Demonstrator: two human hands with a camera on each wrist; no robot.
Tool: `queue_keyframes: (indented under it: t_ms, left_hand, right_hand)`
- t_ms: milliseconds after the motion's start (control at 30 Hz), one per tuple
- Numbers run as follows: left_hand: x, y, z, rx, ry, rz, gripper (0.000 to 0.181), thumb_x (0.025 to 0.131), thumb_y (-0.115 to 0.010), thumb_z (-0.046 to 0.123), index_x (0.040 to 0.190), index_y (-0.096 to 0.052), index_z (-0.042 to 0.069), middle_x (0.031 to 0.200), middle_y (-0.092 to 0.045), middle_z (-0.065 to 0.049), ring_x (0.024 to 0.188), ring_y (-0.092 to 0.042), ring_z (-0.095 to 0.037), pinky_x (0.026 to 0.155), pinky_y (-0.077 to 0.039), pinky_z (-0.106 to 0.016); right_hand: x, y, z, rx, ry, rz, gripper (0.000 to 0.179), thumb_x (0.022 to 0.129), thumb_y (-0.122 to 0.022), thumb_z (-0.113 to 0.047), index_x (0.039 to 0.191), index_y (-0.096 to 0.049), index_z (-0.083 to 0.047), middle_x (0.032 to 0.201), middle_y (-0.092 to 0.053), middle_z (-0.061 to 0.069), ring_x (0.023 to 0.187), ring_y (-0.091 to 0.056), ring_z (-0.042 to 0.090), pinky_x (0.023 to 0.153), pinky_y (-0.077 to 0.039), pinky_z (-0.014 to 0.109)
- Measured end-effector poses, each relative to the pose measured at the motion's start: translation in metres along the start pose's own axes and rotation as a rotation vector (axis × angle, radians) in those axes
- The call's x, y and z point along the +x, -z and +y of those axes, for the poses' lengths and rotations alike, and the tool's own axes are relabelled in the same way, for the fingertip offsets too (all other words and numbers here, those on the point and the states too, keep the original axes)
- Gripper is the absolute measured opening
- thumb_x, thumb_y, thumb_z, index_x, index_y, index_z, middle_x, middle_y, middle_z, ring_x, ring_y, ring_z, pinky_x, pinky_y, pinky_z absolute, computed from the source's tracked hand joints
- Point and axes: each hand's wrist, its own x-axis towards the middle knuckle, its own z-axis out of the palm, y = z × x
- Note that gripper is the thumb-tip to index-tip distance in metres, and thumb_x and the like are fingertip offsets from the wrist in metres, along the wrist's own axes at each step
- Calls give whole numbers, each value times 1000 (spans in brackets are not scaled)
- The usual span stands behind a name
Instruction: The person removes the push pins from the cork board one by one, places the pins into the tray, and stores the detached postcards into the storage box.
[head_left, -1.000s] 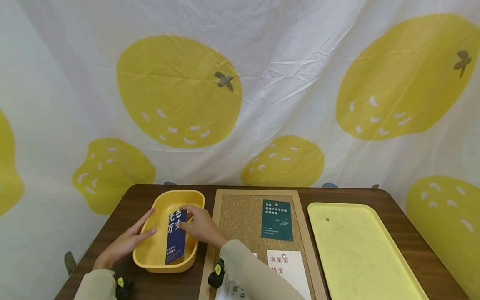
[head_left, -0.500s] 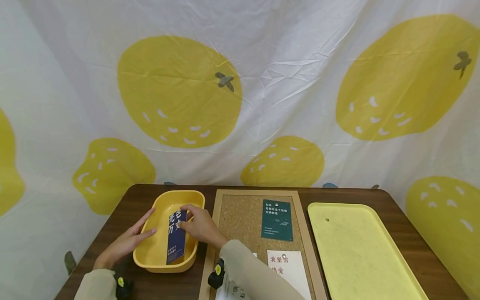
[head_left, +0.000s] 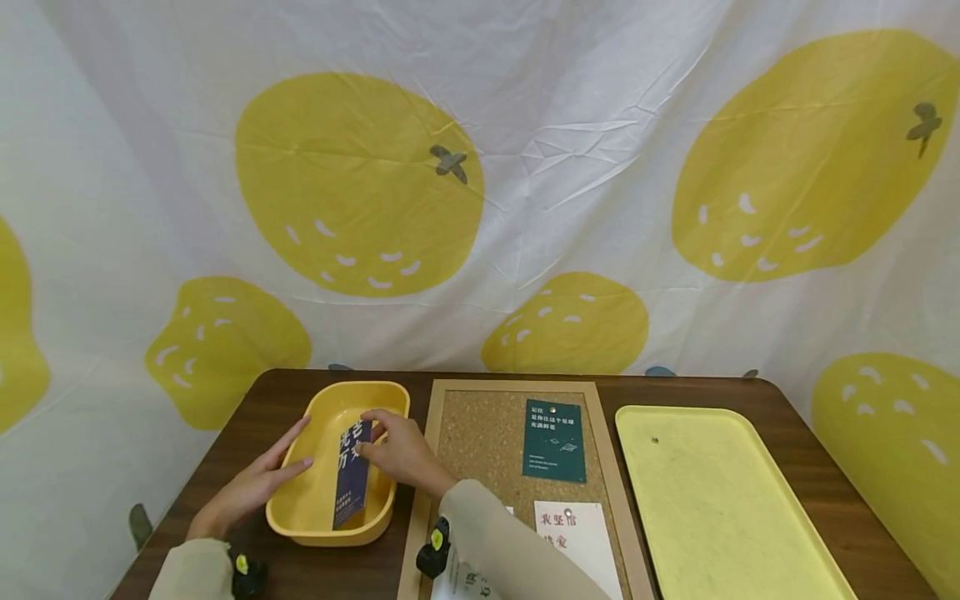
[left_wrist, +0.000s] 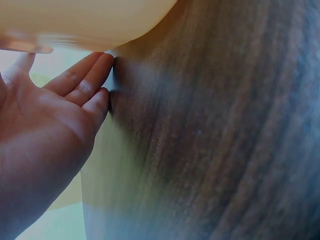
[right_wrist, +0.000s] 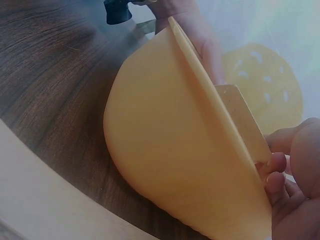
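A yellow plastic tub (head_left: 306, 510) sits on the left of the table, and a dark blue card (head_left: 349, 487) with large white characters stands tilted inside its opening. With thumb and fingers my right hand (head_left: 405, 454) pinches the card's upper right edge. The right wrist view shows the card's plain back (right_wrist: 244, 125) rising above the tub's rim. My left hand (head_left: 258, 479) holds the tub's left side, thumb over the rim and the other fingers against the outer wall. In the left wrist view, that hand's (left_wrist: 50, 120) fingers are fairly straight under the tub.
Right of the tub lies a framed cork board (head_left: 480, 425) with a pinned green card (head_left: 553, 442) and a pinned white card (head_left: 588, 537). My right forearm crosses its lower part. A pale yellow tray (head_left: 720, 500) holding a tiny pin (head_left: 655, 440) lies farther right.
The blue card has turned slightly in my right hand and shows a narrower face. Both hands and the tub stay where they were.
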Motion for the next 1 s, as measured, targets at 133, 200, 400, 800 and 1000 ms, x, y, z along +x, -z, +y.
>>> queue_keyframes:
  t_ms: [133,200,400,800,1000]
  left_hand:
    - [-1,-1,-1,9,-4,-2,78,102,-54,34,161,-2,29,166,10,-16,149,-14,-44,110,-38,-53]
    - [-1,-1,0,14,-2,0,78,102,-54,34,161,-3,29,166,11,-16,149,-13,-45,110,-39,-53]
    - [-1,-2,1,8,19,21,79,101,-56,35,160,-4,31,166,7,-17,146,-24,-41,107,-43,-46]
    - [-1,-2,1,5,30,26,79,101,-56,35,160,-5,33,166,5,-18,141,-32,-38,102,-47,-40]
    - [-1,-2,1,11,21,27,79,100,-57,37,160,-5,33,166,7,-17,145,-22,-39,108,-40,-45]
  right_hand:
    - [-1,1,1,23,2,7,44,90,-72,-18,132,-61,-10,89,-61,-4,65,-54,6,53,-49,19]
    - [-2,1,1,36,-19,7,43,90,-73,-18,132,-62,-11,88,-60,-5,63,-53,7,52,-48,19]
    - [-3,2,-1,48,-66,19,38,91,-72,-20,128,-63,-13,88,-60,-7,63,-54,9,53,-48,21]
    - [-3,3,0,86,-59,8,35,92,-71,-20,126,-64,-13,88,-60,-7,62,-57,10,52,-50,22]
    - [-4,9,-1,119,-23,8,29,93,-70,-18,122,-66,-15,89,-61,-5,58,-58,10,48,-48,21]
